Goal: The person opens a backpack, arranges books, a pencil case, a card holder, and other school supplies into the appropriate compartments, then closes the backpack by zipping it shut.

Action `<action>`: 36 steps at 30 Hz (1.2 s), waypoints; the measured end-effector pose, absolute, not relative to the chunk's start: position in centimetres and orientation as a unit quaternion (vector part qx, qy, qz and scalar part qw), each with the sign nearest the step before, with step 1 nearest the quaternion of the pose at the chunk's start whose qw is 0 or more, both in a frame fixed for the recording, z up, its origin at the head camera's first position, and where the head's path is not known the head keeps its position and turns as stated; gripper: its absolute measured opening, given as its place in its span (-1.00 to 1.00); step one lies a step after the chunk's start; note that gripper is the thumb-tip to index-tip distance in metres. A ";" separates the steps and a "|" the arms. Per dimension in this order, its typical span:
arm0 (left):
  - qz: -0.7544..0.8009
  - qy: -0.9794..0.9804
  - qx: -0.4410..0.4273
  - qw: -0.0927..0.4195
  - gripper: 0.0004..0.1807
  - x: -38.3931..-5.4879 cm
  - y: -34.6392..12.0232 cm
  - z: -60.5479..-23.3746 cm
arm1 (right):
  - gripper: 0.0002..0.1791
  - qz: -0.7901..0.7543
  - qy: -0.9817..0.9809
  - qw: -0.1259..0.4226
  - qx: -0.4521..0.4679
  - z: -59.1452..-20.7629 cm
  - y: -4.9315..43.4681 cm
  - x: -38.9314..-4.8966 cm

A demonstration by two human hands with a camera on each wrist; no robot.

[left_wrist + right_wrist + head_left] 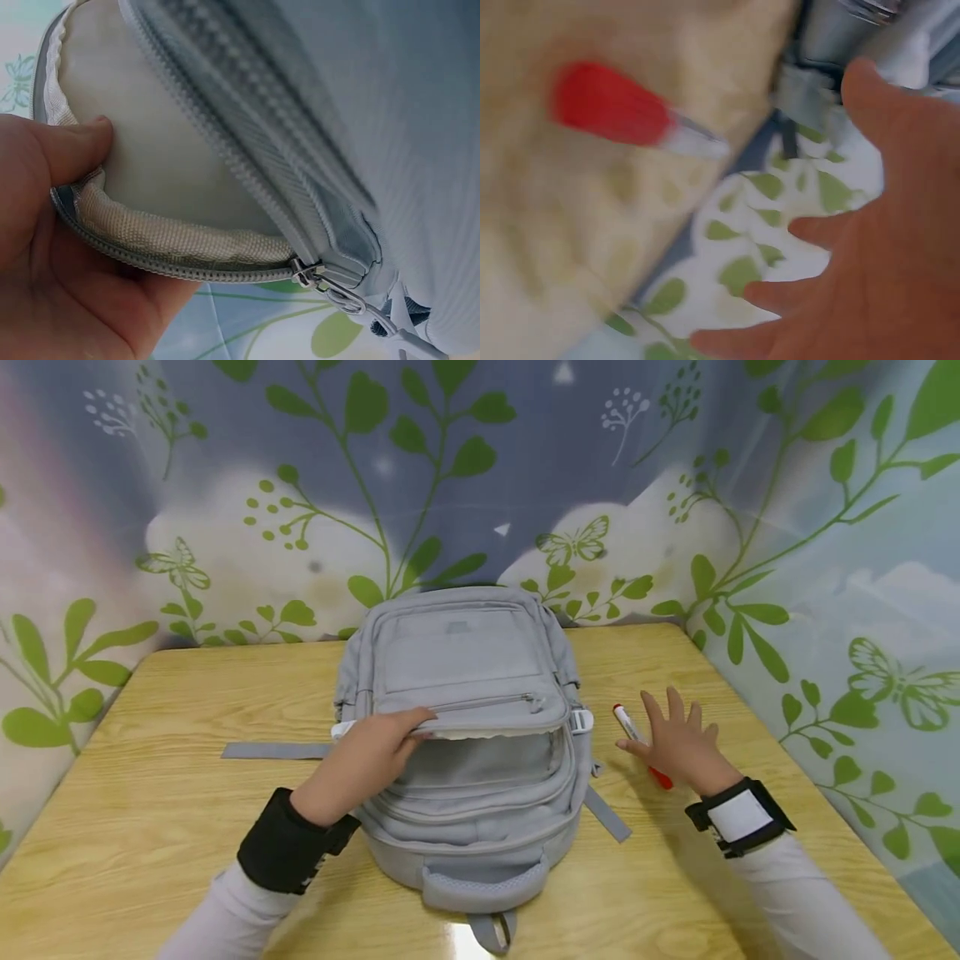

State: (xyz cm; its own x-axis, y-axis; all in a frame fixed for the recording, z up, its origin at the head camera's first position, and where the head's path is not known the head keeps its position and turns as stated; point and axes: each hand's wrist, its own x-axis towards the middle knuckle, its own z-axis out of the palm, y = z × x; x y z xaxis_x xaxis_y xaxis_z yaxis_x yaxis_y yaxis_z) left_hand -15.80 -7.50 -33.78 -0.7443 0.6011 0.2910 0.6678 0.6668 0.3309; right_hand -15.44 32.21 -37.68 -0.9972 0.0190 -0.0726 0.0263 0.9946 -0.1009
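Note:
A grey backpack (465, 660) lies on the table with its front pocket unzipped, top handle toward me. My left hand (367, 764) pinches the edge of the pocket flap, holding it raised. In the left wrist view, the thumb presses the pale lining (165, 150) and the fingers lie under the zipper edge; a metal zipper pull (304, 274) hangs at the corner. Right of the bag, my right hand (682, 743) hovers with fingers spread, holding nothing. Beneath it lies a white marker with a red cap (662, 778), partly hidden by the hand; the right wrist view shows the red cap (611, 105) blurred.
The wooden table (187, 827) meets a patterned fabric backdrop (450, 468) at the back and on the sides. Grey straps (273, 750) stick out from both sides of the bag, and a white buckle (581, 721) sits at its right edge.

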 end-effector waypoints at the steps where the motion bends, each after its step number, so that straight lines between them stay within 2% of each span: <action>1: -0.213 -0.909 -0.348 0.078 -0.72 -15.8 -7.5 -33.8 | 0.01 -0.060 0.997 0.053 0.014 -38.3 32.6 -15.5; 10: -0.229 -0.903 -0.354 0.089 -0.79 -15.7 -7.5 -34.2 | -0.13 -0.088 0.990 0.106 -0.026 -41.3 33.1 -15.7; 16: -0.230 -0.904 -0.349 0.092 -0.80 -15.6 -7.6 -34.1 | -0.43 -0.007 0.999 0.024 -0.044 -41.0 32.9 -15.6; 21: -0.226 -0.905 -0.349 0.095 -0.80 -15.6 -7.7 -34.2 | -0.45 -0.023 0.996 -0.010 -0.085 -41.0 33.1 -15.6; 26: -0.232 -0.907 -0.344 0.068 -0.78 -15.7 -7.7 -34.1 | -0.40 -0.096 0.984 -0.025 -0.150 -39.9 32.6 -15.1; 29: -0.245 -0.911 -0.328 0.056 -0.77 -15.9 -7.6 -33.9 | -0.38 -0.148 0.965 -0.011 -0.217 -37.6 31.4 -14.3; 32: -0.258 -0.913 -0.308 0.063 -0.77 -16.2 -7.5 -33.4 | -0.39 -0.212 0.933 0.046 -0.289 -35.0 29.8 -13.3; 36: -0.263 -0.913 -0.299 0.084 -0.78 -16.2 -7.5 -32.6 | -0.44 -0.226 0.905 0.101 -0.347 -33.4 26.7 -12.8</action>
